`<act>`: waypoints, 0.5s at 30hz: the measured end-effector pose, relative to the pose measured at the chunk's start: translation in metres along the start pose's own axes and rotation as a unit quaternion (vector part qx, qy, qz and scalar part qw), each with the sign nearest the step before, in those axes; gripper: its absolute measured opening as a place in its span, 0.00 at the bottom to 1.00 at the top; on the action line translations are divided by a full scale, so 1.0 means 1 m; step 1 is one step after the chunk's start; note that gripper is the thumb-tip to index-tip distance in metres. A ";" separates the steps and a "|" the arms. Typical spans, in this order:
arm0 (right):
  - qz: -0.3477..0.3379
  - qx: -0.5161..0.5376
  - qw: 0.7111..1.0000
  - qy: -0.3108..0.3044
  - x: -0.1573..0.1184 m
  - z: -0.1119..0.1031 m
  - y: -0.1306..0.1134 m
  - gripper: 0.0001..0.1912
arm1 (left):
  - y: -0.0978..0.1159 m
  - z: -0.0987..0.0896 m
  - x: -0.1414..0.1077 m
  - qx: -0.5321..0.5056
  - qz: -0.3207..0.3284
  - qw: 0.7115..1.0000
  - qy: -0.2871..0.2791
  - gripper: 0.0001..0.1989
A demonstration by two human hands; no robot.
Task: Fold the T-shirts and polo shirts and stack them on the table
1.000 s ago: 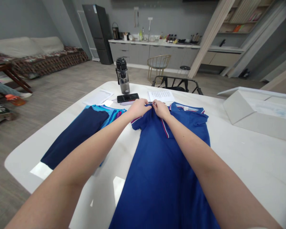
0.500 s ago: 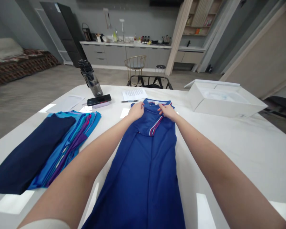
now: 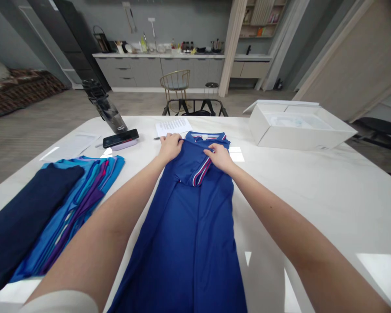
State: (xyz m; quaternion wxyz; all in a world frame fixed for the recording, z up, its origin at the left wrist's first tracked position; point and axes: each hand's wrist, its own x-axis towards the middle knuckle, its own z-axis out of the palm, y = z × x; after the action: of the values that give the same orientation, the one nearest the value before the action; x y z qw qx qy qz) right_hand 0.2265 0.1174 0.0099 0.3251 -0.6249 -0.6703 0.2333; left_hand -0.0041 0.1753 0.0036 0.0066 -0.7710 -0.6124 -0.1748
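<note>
A blue polo shirt (image 3: 182,226) lies lengthwise on the white table, its collar at the far end and its sides folded inward. One short sleeve with a red, white and navy striped cuff lies across the upper part. My left hand (image 3: 171,147) grips the shirt's left shoulder edge, fingers curled on the cloth. My right hand (image 3: 220,157) pinches the fabric near the collar, just above the striped cuff. A stack of folded shirts (image 3: 97,191) in blue, teal and purple lies to the left, with a dark navy folded garment (image 3: 32,213) on top.
On the table (image 3: 313,195) are a black phone (image 3: 120,138), a printed sheet (image 3: 172,126) and a pen (image 3: 157,138) partly behind my left hand. A clear bottle with a black top (image 3: 109,113) stands far left. An open white box (image 3: 293,130) sits at the right.
My left hand has moved left, from beside the collar to the shoulder edge. My right hand has come slightly down and left toward the striped cuff. The view has shifted a little.
</note>
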 end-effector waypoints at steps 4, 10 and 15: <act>0.093 0.213 0.972 -0.042 0.015 -0.034 -0.010 0.08 | 0.015 -0.009 0.011 -0.051 -0.020 0.997 0.052 0.15; 0.229 0.185 0.953 -0.069 0.042 -0.042 0.023 0.11 | 0.044 0.011 -0.004 -0.049 -0.054 0.997 0.023 0.17; 0.053 -0.112 0.991 0.048 0.019 -0.009 0.045 0.13 | 0.042 0.012 -0.050 -0.041 0.083 0.996 0.019 0.18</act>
State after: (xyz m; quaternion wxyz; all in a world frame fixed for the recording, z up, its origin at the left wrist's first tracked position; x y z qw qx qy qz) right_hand 0.2634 0.1407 -0.0137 0.2724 -0.7025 -0.6417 0.1434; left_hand 0.0290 0.1210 -0.0128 0.0010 -0.8152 -0.5387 -0.2127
